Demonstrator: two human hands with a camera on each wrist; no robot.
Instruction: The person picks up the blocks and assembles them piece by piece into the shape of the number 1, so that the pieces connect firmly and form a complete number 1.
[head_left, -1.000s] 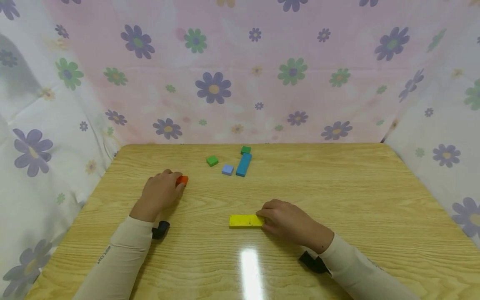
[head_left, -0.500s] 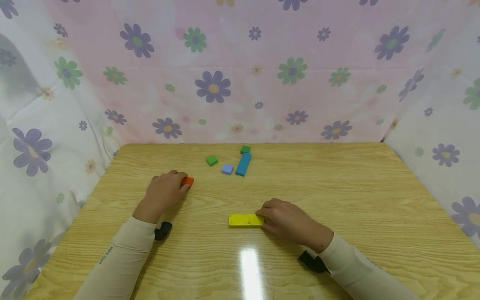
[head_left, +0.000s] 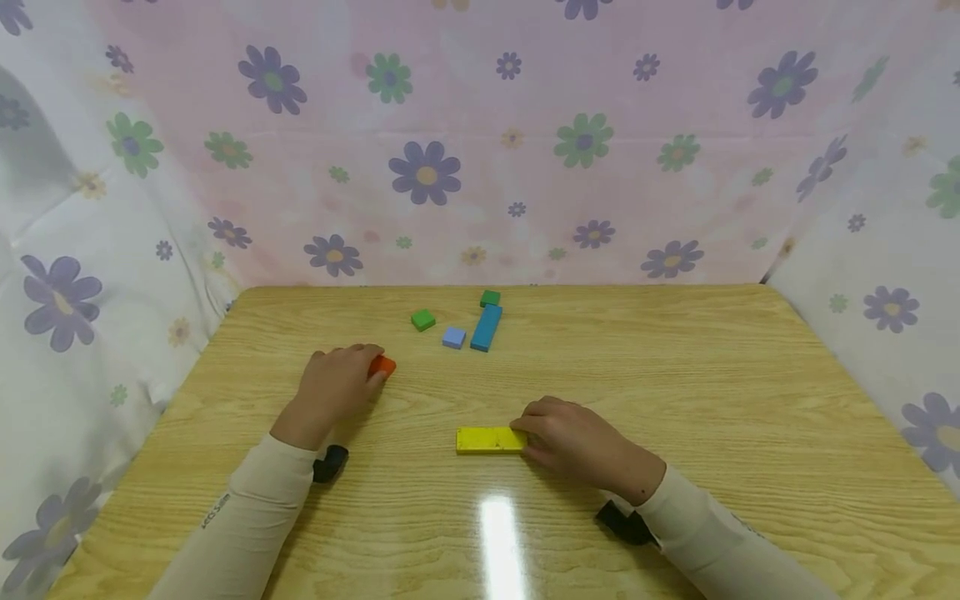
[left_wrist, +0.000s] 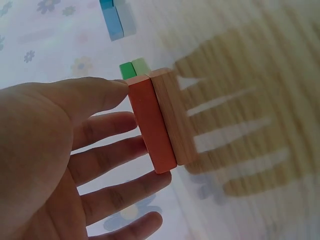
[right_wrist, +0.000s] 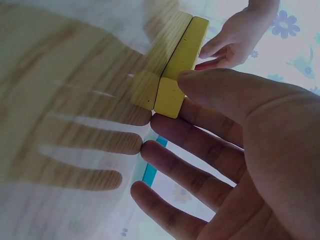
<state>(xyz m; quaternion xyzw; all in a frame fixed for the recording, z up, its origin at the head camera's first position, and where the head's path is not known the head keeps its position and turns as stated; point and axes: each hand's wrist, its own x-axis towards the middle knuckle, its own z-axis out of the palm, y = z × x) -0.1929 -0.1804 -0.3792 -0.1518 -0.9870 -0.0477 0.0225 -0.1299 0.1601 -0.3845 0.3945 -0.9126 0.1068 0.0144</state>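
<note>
My left hand point(head_left: 339, 385) pinches an orange-red block point(head_left: 383, 366) between thumb and fingers on the left half of the table. In the left wrist view the orange-red block point(left_wrist: 152, 125) lies along the tabletop, its reflection beside it, with the thumb at one end and fingertips along its side. My right hand point(head_left: 581, 439) pinches the right end of a long yellow block point(head_left: 489, 440) lying crosswise near the middle. In the right wrist view the thumb rests at the near end of the yellow block point(right_wrist: 181, 65), and the other fingers extend past it.
Behind the hands lie a light green block point(head_left: 423, 320), a periwinkle block point(head_left: 453, 337), a long blue block point(head_left: 487, 327) and a darker green block point(head_left: 491, 298) at the blue one's far end. A flowered cloth point(head_left: 480, 208) borders the wooden table point(head_left: 675, 375).
My left hand has slid the orange-red block a little to the right and toward me. My right hand and the yellow block have stayed in place.
</note>
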